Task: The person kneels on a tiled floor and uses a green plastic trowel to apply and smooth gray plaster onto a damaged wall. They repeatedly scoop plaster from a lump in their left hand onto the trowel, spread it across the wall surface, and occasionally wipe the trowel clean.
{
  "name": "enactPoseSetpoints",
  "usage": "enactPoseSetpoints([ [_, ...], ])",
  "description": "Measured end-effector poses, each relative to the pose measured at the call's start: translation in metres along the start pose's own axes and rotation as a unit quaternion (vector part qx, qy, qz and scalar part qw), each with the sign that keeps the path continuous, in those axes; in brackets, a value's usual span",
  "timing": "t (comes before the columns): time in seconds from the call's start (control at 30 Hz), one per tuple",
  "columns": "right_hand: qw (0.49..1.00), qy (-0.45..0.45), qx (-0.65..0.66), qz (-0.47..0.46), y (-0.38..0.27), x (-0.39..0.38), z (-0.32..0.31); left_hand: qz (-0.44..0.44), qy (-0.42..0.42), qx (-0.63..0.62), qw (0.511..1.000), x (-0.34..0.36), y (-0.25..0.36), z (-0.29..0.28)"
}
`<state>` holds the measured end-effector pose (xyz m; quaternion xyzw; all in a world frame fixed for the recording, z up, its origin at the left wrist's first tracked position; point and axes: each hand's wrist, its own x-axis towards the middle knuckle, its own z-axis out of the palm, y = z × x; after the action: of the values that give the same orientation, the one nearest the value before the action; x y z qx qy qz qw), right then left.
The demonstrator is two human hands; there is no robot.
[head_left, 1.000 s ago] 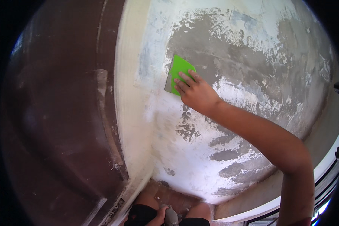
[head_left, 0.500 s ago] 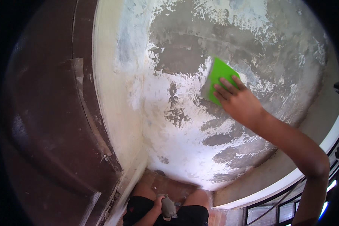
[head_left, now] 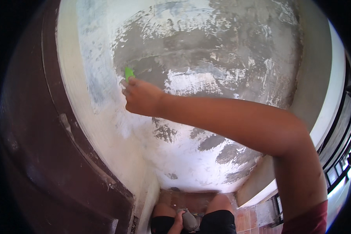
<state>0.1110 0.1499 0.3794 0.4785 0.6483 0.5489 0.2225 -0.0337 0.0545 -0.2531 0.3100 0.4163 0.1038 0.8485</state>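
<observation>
My right hand (head_left: 142, 97) is closed on a green plastic putty spreader (head_left: 129, 73), its arm stretched leftward across the wall. Only a small green part shows above the fingers; the hand hides the rest. The spreader is at the left side of a patchy grey area on the white wall (head_left: 175, 156), apparently against the surface. Low down, between my thighs, my left hand (head_left: 178, 219) grips a grey, rounded bundle (head_left: 189, 221). I cannot make out whether it is a bag or a lump of filler.
A dark brown door (head_left: 31, 148) with a pale frame (head_left: 72, 74) stands on the left. A plain upright wall edge (head_left: 319, 66) bounds the right, with a dark barred window (head_left: 335, 171) beyond it. Reddish tiles (head_left: 245, 220) cover the floor below.
My right hand has swept the spreader left across the wall, from the right-centre to near the left corner. The spreader now shows nearly edge-on. My left hand still holds the grey bundle; the view has shifted.
</observation>
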Motion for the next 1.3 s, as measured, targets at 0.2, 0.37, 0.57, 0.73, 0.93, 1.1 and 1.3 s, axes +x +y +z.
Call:
enactPoseSetpoints([
  [0.2, 0.987, -0.155, -0.011, -0.030, 0.009, -0.031, 0.022, -0.020, -0.001, -0.037, 0.999, -0.002, 0.003, 0.001],
  [0.37, 0.981, -0.188, -0.052, 0.021, 0.027, -0.104, 0.021, -0.048, 0.042, 0.003, 0.998, -0.002, 0.007, 0.005],
  [0.57, 0.985, -0.156, -0.038, 0.069, 0.032, -0.171, 0.025, -0.059, 0.034, -0.020, 0.997, -0.014, 0.011, 0.010],
  [0.73, 0.979, -0.178, -0.032, 0.088, 0.023, -0.188, 0.002, -0.059, 0.015, -0.035, 0.998, -0.016, 0.013, 0.009],
  [0.93, 0.979, -0.140, -0.005, 0.148, 0.020, -0.164, -0.068, -0.039, 0.082, 0.036, 0.995, -0.010, 0.010, 0.015],
  [1.1, 0.995, 0.052, 0.011, 0.087, 0.024, -0.105, -0.066, -0.025, 0.049, -0.016, 0.998, -0.019, 0.010, 0.019],
  [1.3, 0.985, 0.164, 0.002, 0.042, 0.022, -0.009, -0.014, -0.021, 0.051, -0.027, 0.998, -0.009, 0.009, 0.012],
])
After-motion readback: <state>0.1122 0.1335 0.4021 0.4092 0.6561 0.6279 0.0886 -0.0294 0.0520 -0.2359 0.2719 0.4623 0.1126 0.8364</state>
